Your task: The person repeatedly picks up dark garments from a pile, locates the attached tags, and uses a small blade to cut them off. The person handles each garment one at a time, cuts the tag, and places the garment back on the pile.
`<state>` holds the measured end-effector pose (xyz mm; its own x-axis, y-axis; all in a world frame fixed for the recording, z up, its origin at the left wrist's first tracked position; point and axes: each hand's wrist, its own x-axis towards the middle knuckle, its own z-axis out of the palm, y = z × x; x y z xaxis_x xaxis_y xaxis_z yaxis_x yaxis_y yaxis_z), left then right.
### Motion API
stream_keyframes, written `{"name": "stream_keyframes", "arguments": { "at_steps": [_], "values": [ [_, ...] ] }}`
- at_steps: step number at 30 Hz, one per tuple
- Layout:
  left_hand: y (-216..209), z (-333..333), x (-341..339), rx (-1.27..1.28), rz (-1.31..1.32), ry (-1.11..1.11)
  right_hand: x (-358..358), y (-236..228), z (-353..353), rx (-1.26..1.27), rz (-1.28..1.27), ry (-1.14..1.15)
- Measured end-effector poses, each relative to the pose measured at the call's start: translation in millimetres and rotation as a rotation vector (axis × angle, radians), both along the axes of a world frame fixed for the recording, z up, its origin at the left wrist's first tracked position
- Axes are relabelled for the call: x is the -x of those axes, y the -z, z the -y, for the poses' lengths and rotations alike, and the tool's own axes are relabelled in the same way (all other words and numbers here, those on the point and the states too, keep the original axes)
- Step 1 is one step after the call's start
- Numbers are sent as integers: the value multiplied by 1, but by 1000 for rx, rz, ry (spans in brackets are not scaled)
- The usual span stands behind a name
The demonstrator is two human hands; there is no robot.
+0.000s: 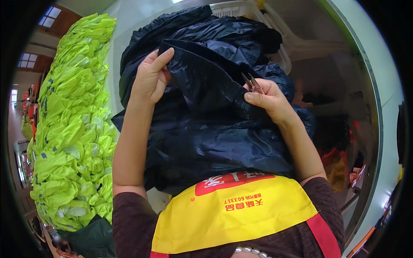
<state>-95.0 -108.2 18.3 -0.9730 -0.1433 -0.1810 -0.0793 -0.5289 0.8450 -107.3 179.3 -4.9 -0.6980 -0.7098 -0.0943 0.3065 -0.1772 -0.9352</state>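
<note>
Your left hand (150,77) pinches the dark garment (206,120) at its waistband, spread on the table (129,21); your right hand (269,101) grips small snips (251,82). Keep the band taut; cut only loose threads.

Garment (206,129) on table (129,26), vest stack (73,120) left, basket (241,8) behind.

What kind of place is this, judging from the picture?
Probably a garment workshop: a long stack of neon-yellow garments, a dark navy garment held by both hands, and small thread snips in the right hand.
</note>
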Motion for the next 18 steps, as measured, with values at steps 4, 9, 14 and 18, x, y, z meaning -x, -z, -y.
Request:
{"name": "stream_keyframes", "arguments": {
  "at_steps": [4,9,14,18],
  "values": [
    [9,-19,38,176,-95,-119,-14,0,1,83,250,246],
    [8,-54,56,267,-290,-174,-6,8,-18,15,263,495],
    [31,-26,36,922,-460,232,-3,14,-38,166,330,598],
    [35,-6,12,776,-409,304,-10,25,-52,151,357,731]
  ]
}}
